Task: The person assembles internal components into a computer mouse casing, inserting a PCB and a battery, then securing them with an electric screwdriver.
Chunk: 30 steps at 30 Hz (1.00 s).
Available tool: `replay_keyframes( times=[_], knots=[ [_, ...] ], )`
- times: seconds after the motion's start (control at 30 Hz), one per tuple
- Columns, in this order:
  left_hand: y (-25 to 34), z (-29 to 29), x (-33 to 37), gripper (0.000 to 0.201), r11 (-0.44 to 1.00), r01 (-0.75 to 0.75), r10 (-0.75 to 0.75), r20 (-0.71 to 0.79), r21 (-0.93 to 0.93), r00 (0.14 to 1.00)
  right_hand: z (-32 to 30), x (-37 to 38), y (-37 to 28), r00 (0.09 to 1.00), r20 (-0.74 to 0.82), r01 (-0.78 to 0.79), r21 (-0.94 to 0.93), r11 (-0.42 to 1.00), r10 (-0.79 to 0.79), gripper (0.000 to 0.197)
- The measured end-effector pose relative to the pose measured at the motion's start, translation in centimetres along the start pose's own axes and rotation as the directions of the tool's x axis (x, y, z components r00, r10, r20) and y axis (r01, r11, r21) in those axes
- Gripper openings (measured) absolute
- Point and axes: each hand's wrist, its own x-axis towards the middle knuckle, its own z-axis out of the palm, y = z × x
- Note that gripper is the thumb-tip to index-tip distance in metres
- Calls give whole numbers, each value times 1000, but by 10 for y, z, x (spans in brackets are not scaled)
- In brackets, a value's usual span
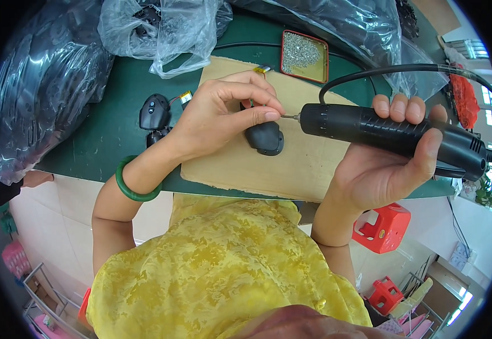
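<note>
My right hand [379,172] grips a black electric screwdriver [339,121], held nearly level with its bit [292,117] toward the left. At the bit's tip my left hand [215,116] is closed, thumb and fingertips pinched together; anything between them is too small to make out. Just below those fingers a small black rounded casing [265,139] lies on a sheet of cardboard [308,169], its upper part covered by the hand. A yellow-and-silver part, perhaps a battery [262,69], sits at the cardboard's far edge.
A red-rimmed tray [328,62] of small metal screws stands beyond the cardboard. Left of my wrist lie another black casing [154,112] and a wired battery [186,98]. Plastic bags [42,85] crowd the green table's left and far sides. The screwdriver's cable [393,69] arches over the right side.
</note>
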Motion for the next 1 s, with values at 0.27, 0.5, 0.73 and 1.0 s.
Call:
replay_keyframes(
  times=[0.27, 0.5, 0.73, 1.0],
  knots=[
    [-1, -2, 2, 11, 996, 51, -49, 24, -78, 998, -1, 0, 1, 1000, 4, 2, 38, 999, -2, 36],
    [-1, -3, 1, 12, 994, 64, -61, 37, -91, 997, 1, 0, 2, 1000, 0, 4, 55, 998, -4, 35],
    [8, -23, 8, 15, 982, 52, -42, -57, 183, 997, -3, 4, 3, 997, 73, 23, 54, 998, -27, 33],
    [-7, -23, 4, 19, 656, -257, 258, 110, 709, 960, -11, 6, 15, 994, 110, -23, 66, 998, 15, 55]
  ],
)
